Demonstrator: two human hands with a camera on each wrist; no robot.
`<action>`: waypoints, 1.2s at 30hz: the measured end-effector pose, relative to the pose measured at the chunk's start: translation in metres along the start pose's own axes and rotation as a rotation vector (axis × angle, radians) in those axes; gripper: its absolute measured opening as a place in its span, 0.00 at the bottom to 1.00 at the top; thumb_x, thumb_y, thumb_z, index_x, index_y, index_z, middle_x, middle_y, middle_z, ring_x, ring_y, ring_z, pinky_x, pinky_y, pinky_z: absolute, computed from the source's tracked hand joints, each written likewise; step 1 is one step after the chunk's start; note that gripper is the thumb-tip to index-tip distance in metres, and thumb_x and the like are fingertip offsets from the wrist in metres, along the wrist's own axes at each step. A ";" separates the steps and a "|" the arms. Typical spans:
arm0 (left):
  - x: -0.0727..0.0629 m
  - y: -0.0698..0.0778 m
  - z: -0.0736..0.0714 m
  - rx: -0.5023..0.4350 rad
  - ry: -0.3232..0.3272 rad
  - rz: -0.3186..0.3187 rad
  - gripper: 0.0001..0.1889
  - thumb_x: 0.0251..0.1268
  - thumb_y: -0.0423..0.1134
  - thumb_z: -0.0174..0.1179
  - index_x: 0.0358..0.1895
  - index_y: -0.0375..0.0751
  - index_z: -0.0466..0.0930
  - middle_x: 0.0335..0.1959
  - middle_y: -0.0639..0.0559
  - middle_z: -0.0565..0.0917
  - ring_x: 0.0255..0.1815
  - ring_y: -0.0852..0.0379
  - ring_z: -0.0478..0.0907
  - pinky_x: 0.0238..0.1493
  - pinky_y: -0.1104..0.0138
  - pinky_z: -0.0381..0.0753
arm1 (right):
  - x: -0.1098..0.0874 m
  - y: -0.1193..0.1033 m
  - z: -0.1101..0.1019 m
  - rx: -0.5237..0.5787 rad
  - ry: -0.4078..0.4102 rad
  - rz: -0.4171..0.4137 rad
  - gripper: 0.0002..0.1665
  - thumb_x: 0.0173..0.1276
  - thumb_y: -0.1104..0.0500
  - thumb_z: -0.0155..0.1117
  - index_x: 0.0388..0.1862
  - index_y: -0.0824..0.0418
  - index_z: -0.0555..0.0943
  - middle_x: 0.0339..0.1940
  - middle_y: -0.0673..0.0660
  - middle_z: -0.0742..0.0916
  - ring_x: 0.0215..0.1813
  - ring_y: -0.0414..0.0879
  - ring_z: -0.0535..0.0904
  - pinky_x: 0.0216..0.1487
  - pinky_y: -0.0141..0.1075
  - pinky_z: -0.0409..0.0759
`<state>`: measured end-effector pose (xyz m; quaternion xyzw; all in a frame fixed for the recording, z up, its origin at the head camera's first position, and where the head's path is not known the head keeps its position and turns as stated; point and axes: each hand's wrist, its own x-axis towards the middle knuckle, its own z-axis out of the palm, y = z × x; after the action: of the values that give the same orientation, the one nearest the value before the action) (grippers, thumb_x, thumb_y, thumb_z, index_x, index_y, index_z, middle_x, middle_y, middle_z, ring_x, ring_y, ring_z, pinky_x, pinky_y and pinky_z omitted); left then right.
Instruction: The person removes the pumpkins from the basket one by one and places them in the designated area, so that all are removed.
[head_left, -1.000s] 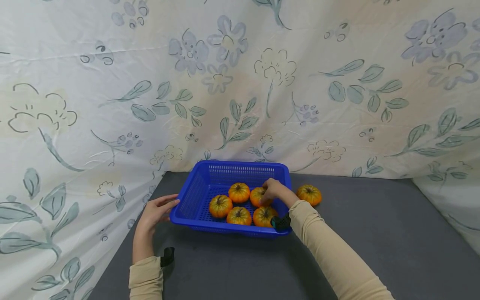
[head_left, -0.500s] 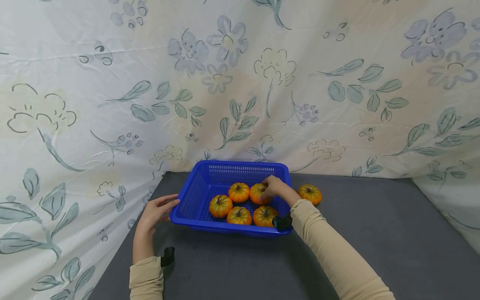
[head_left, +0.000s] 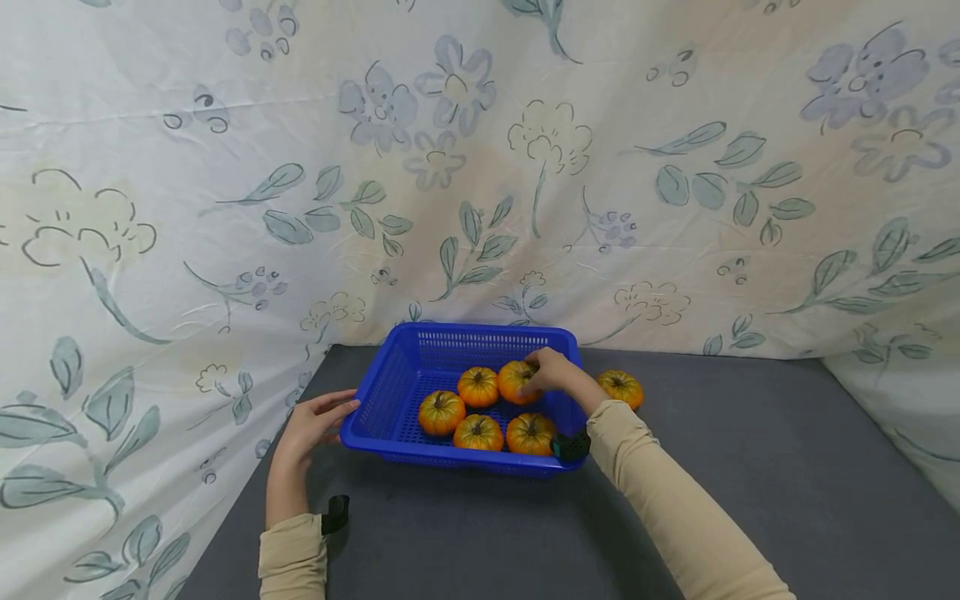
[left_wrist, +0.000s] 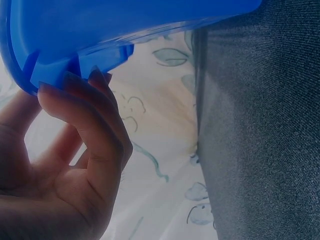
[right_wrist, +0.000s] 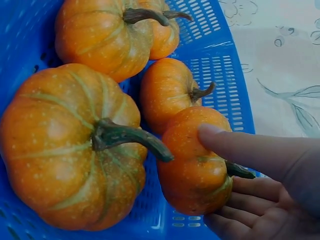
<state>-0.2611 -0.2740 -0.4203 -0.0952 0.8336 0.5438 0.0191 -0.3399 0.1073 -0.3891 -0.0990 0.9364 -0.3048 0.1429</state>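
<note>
My left hand holds the left rim of a blue plastic basket, its fingers curled under the edge in the left wrist view. Inside the basket, my right hand grips a small orange pumpkin near the back right corner. In the right wrist view the thumb lies on one side of this pumpkin and the fingers on the other, its dark stem pointing toward the palm. Several other pumpkins sit around it, among them a front right pumpkin and a left pumpkin.
One more pumpkin stands on the dark grey table, right of the basket and partly behind the right forearm. A floral cloth hangs close behind the basket and along the left side.
My right hand and the pumpkin in it have shifted slightly up and back in the basket. The left hand stays on the rim.
</note>
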 end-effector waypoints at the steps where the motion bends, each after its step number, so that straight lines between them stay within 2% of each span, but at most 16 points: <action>1: 0.000 0.000 0.000 0.003 0.002 0.002 0.31 0.66 0.52 0.62 0.66 0.38 0.73 0.60 0.39 0.80 0.40 0.63 0.83 0.38 0.66 0.82 | -0.001 0.000 -0.001 -0.006 0.003 -0.012 0.44 0.58 0.56 0.74 0.69 0.71 0.68 0.69 0.70 0.74 0.68 0.63 0.71 0.66 0.51 0.72; 10: -0.001 0.000 0.001 -0.002 0.007 0.006 0.30 0.66 0.52 0.62 0.66 0.39 0.73 0.58 0.42 0.82 0.39 0.63 0.82 0.37 0.66 0.82 | -0.009 0.000 -0.009 0.011 0.006 -0.072 0.45 0.58 0.55 0.74 0.70 0.70 0.67 0.70 0.69 0.72 0.69 0.63 0.70 0.67 0.52 0.71; 24: 0.001 0.000 0.000 -0.002 0.004 0.005 0.30 0.66 0.52 0.62 0.66 0.38 0.73 0.60 0.39 0.80 0.41 0.62 0.83 0.38 0.66 0.83 | -0.019 0.005 -0.024 0.027 0.026 -0.160 0.45 0.60 0.55 0.73 0.70 0.73 0.65 0.70 0.71 0.72 0.70 0.64 0.68 0.70 0.53 0.67; 30: 0.000 0.000 0.000 -0.003 0.008 0.009 0.30 0.66 0.52 0.62 0.66 0.38 0.73 0.59 0.41 0.81 0.39 0.63 0.82 0.37 0.66 0.82 | -0.024 0.006 -0.028 0.083 0.021 -0.149 0.47 0.61 0.55 0.71 0.73 0.72 0.62 0.72 0.71 0.69 0.71 0.65 0.66 0.70 0.55 0.66; 36: -0.001 0.000 0.000 -0.002 0.009 -0.002 0.31 0.66 0.53 0.62 0.66 0.39 0.73 0.61 0.38 0.79 0.41 0.63 0.82 0.38 0.66 0.82 | -0.031 0.008 -0.033 0.093 0.027 -0.141 0.46 0.63 0.54 0.69 0.74 0.71 0.61 0.73 0.71 0.68 0.73 0.65 0.64 0.71 0.56 0.64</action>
<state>-0.2601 -0.2738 -0.4200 -0.0986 0.8332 0.5439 0.0158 -0.3220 0.1402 -0.3614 -0.1536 0.9137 -0.3588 0.1129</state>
